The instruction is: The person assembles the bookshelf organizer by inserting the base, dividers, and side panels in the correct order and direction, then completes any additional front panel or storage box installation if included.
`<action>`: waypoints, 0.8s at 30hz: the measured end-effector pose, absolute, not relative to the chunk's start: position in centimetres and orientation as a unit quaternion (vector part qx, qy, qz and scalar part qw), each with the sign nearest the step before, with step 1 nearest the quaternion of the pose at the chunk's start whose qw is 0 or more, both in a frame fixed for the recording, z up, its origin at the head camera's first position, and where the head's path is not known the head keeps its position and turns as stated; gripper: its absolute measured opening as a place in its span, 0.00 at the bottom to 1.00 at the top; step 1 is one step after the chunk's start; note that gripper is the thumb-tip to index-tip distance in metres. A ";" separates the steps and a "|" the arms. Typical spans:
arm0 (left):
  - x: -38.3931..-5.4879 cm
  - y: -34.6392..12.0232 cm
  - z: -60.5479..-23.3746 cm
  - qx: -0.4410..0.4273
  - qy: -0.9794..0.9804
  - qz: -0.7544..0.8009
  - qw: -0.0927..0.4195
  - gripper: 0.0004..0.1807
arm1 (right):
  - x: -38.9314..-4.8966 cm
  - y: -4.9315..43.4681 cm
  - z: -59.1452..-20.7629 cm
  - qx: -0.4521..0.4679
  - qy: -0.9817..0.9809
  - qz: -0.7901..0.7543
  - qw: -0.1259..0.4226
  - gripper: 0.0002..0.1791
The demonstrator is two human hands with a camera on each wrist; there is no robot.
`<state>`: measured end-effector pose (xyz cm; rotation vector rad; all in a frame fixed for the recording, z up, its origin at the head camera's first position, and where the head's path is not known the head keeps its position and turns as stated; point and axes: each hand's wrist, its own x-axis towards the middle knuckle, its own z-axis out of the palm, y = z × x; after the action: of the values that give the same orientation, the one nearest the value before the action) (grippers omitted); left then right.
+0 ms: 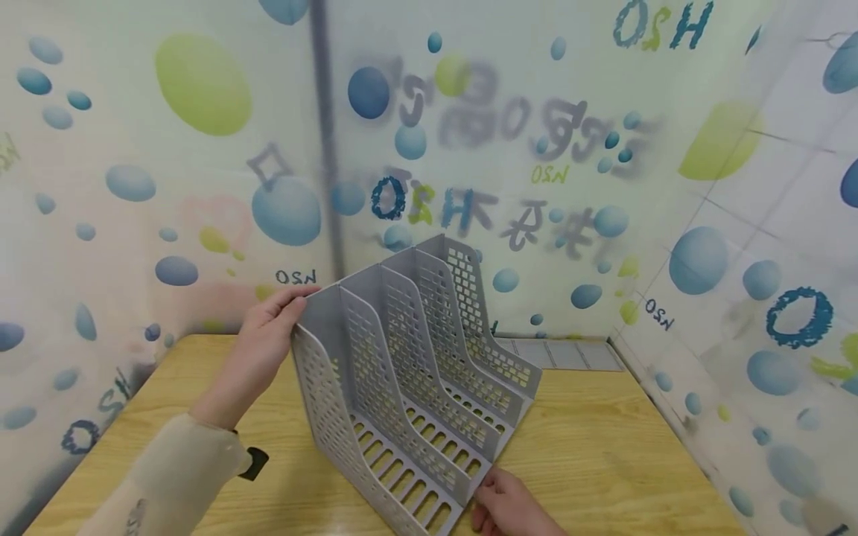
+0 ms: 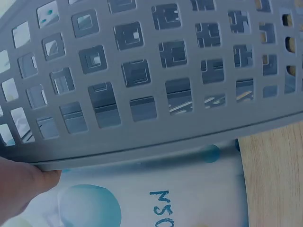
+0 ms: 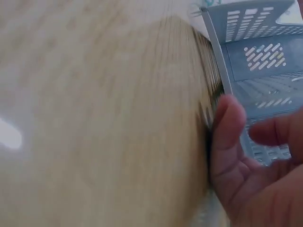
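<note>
A grey plastic file organizer with several upright compartments and perforated dividers is held tilted over the table in the head view. At its upper left back corner, my left hand grips the edge with thumb and fingers. My right hand pinches the lower front edge, thumb above and fingers curled beneath. The left wrist view shows the perforated side wall close up, with part of the left hand at its edge. In the right wrist view, the right hand is at the organizer's edge.
Below is a wood-grain table. A flat grey panel with dividing lines lies along its back edge at right. Walls printed with blue and green dots surround the table on the back and both sides.
</note>
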<state>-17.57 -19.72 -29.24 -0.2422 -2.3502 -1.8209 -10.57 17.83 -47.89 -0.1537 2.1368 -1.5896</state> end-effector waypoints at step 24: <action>-22.6 -24.3 -29.5 -0.161 -0.726 -0.668 -0.029 0.19 | -23.0 23.9 -30.5 -0.115 0.895 -0.426 -0.072 0.13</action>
<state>-22.60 -24.33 -29.50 -0.5144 -2.3239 -2.1384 -22.97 23.94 -30.46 -0.3779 2.9475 -1.4027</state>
